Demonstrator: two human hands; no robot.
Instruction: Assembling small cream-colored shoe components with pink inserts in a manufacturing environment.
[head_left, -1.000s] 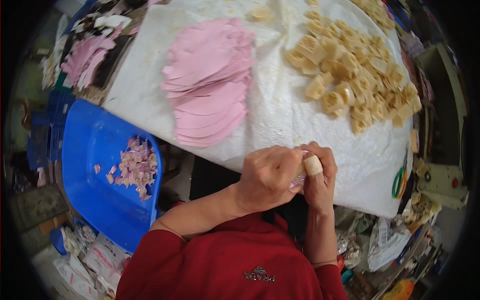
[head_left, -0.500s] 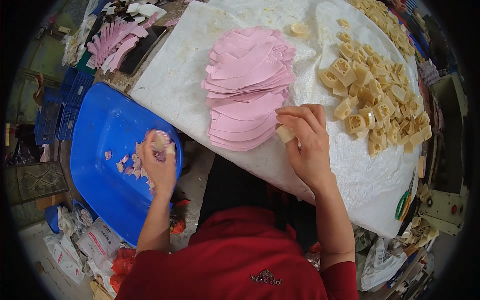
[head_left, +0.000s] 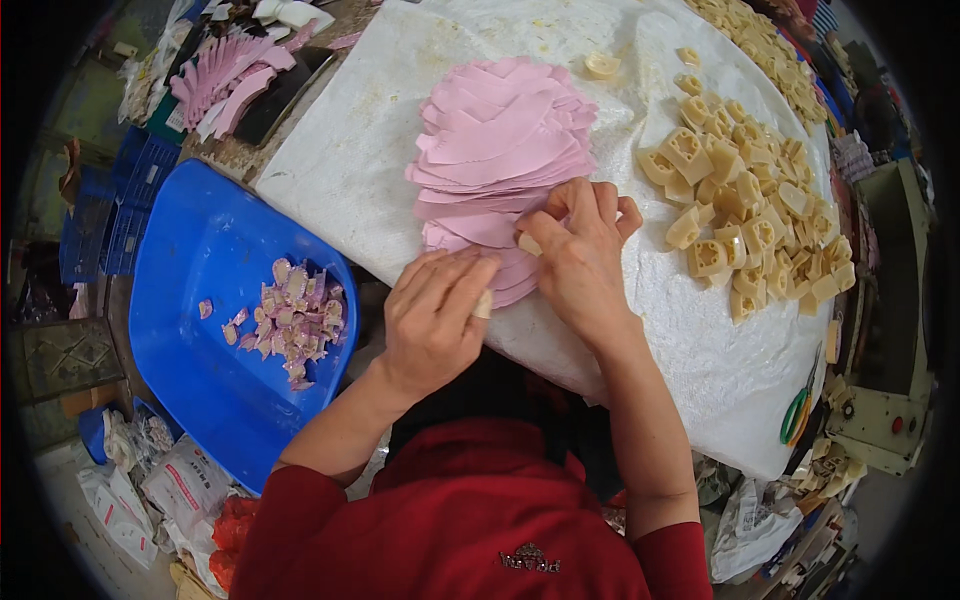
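Note:
A pile of thin pink leather-like strips [head_left: 505, 125], overlapping and with notched edges, lies in front of me. My left hand [head_left: 435, 318] is at the pile's near left edge, its fingers bent together on a pink strip. My right hand [head_left: 580, 250] comes in from the right, with thumb and fingers pinched at the strips near the left fingertips. What exactly lies between the fingers is partly hidden. Both thumbs wear a beige wrap. Shoe-heel-like beige blocks [head_left: 745, 190], hollow on one side, are heaped to the right.
At left, a blue tub [head_left: 190, 400] holds pink-covered pieces [head_left: 295, 315]. A white cloth [head_left: 350, 130] covers the table. Green-handled scissors [head_left: 797, 412] lie by its right edge. More pink strips [head_left: 225, 85] are at far left; one beige block [head_left: 602, 66] sits apart.
My left hand has left the blue tub and moved right to the pink pile; the pieces in the tub now show fully. My right hand has shifted left onto the strips.

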